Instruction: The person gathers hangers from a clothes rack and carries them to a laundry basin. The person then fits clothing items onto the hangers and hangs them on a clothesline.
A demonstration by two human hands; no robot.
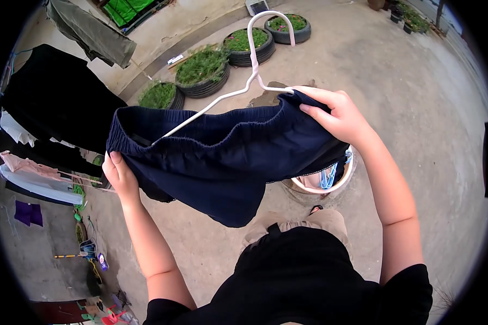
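A pair of dark navy shorts (217,162) with an elastic waistband is stretched sideways in front of me. My left hand (120,176) grips the left end of the waistband, thumb on the near side. At the right end, my right hand (333,114) pinches the waistband near the hanger's shoulder. A white hanger (253,65) stands inside the waist opening, its hook pointing up and its lower part hidden by the cloth. Partly behind the shorts, a white tub (346,181) holds light cloth and blue hangers (328,176).
Black clothes (59,97) and other laundry hang along the left. Planted tyres (203,73) line the low wall ahead. A purple cloth (28,213) hangs lower left, with a red stool (114,315) at the bottom. Concrete ground (428,135) extends right.
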